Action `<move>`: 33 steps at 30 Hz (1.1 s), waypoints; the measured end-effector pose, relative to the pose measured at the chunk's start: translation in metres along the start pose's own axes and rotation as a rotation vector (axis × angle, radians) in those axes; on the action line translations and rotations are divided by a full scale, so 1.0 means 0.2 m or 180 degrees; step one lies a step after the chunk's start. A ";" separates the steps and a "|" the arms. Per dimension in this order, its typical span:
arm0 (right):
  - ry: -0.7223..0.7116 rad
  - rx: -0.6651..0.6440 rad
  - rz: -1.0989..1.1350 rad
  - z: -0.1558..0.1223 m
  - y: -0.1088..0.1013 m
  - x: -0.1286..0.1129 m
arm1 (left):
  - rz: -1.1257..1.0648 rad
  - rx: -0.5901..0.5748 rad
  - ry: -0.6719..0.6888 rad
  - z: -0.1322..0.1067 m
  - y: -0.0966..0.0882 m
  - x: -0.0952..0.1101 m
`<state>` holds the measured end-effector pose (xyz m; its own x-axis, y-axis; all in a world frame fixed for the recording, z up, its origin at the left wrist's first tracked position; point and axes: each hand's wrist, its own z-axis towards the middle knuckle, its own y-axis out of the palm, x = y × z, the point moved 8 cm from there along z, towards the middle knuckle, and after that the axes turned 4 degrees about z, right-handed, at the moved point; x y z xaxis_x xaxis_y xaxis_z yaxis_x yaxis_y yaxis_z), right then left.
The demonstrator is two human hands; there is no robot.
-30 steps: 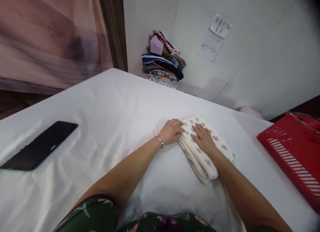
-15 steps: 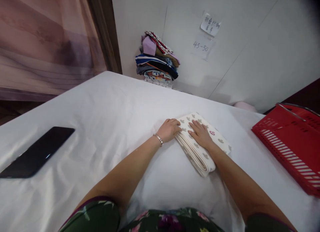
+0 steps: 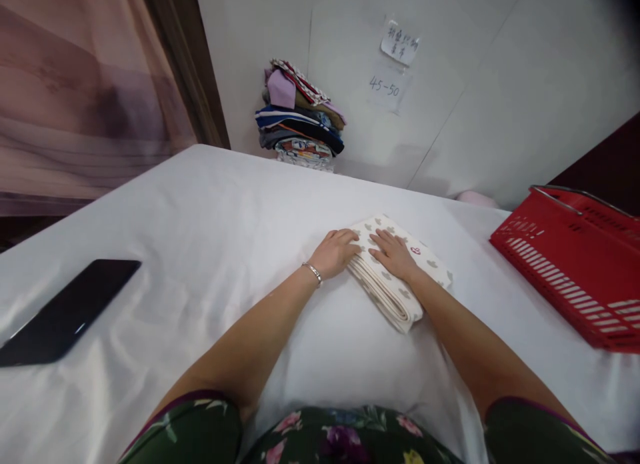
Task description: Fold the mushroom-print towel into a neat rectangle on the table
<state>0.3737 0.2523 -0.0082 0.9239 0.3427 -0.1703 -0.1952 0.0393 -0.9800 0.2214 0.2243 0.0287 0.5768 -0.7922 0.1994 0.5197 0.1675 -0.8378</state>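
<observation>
A thick folded cloth (image 3: 383, 289), cream with grey leaf-like motifs and a small red mark, lies on the white-covered table with its stacked layers facing me. At its left corner, my left hand (image 3: 336, 253) has its fingers curled over the edge, closed on the cloth; the thumb is mostly hidden. My right hand (image 3: 393, 253) rests flat on the cloth's upper face, fingers stretched and slightly apart. A silver bracelet (image 3: 313, 273) circles my left wrist.
A red plastic basket (image 3: 575, 271) stands at the right. On the left lies a dark, flat, phone-like slab (image 3: 70, 311). A stack of folded fabrics (image 3: 300, 117) rises by the wall at the table's far edge. Handwritten papers (image 3: 387, 87) hang on the wall.
The view has shifted slightly, so most things sit a little further left in it. Both hands keep nearly the same places on the folded cloth.
</observation>
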 end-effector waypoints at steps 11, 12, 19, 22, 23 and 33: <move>0.0048 0.0068 -0.0013 0.00 0.00 0.00 | 0.0225 -0.0242 0.0254 0.02 0.04 0.09; 0.0056 0.0059 -0.0013 0.00 0.00 0.00 | 0.0240 -0.0237 0.0263 0.02 0.05 0.10; 0.0090 0.0005 0.0012 0.00 -0.01 0.01 | 0.0209 -0.0124 0.0256 0.02 0.03 0.11; 0.0073 0.0035 0.0027 0.00 0.00 0.01 | 0.0133 -0.0114 0.0274 0.03 0.00 0.13; 0.0067 0.0045 0.0038 -0.01 0.00 0.01 | 0.0087 -0.0109 0.0283 0.03 0.00 0.14; 0.0005 -0.0008 0.0058 0.00 -0.01 0.01 | -0.0226 -0.0464 0.0800 0.03 0.05 0.40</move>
<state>0.3759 0.2530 -0.0069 0.9207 0.3419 -0.1882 -0.2112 0.0308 -0.9770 0.2764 0.1670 0.0403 0.3586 -0.9224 0.1434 0.4468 0.0347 -0.8940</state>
